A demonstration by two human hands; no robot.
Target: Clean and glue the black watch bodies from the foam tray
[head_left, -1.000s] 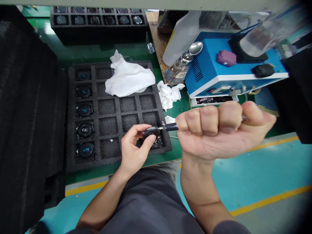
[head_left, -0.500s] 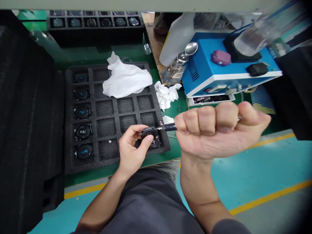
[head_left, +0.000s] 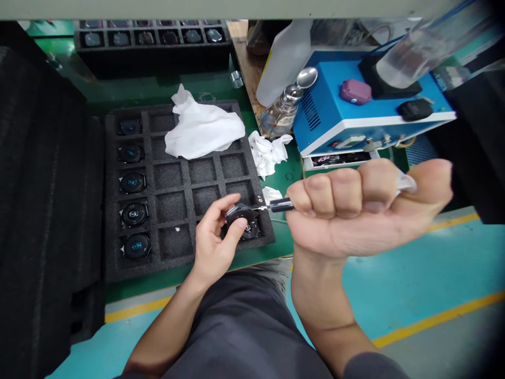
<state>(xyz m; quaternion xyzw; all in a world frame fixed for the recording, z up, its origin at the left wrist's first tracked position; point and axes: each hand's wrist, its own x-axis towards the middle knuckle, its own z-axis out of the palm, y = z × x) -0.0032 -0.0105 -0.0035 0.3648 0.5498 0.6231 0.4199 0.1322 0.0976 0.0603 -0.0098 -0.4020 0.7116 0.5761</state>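
Observation:
My left hand (head_left: pixel 216 231) pinches a round black watch case (head_left: pixel 239 213) between thumb and fingers, tilted above the front right part of the dark foam tray (head_left: pixel 173 202). Just under it, another round watch case (head_left: pixel 251 228) shows in part in the tray. My right hand (head_left: pixel 355 208) is closed in a fist around a syringe (head_left: pixel 282 205) with a dark barrel and a thin metal needle. The needle points left, and its tip is at the right edge of the held case; whether it touches I cannot tell. A translucent whitish end shows between thumb and forefinger.
Several watch cases (head_left: pixel 133 182) fill the tray's left column. A white cloth (head_left: pixel 205 129) lies over its back pockets. Crumpled tissues (head_left: pixel 269 152), a glass bottle (head_left: pixel 281 113) and a blue box-shaped machine (head_left: pixel 335 100) stand to the right. Another foam tray (head_left: pixel 153 45) is at the back.
My right fist has shifted slightly right with the syringe, and more of the barrel and the whitish end shows. My left hand and the watch case have barely moved.

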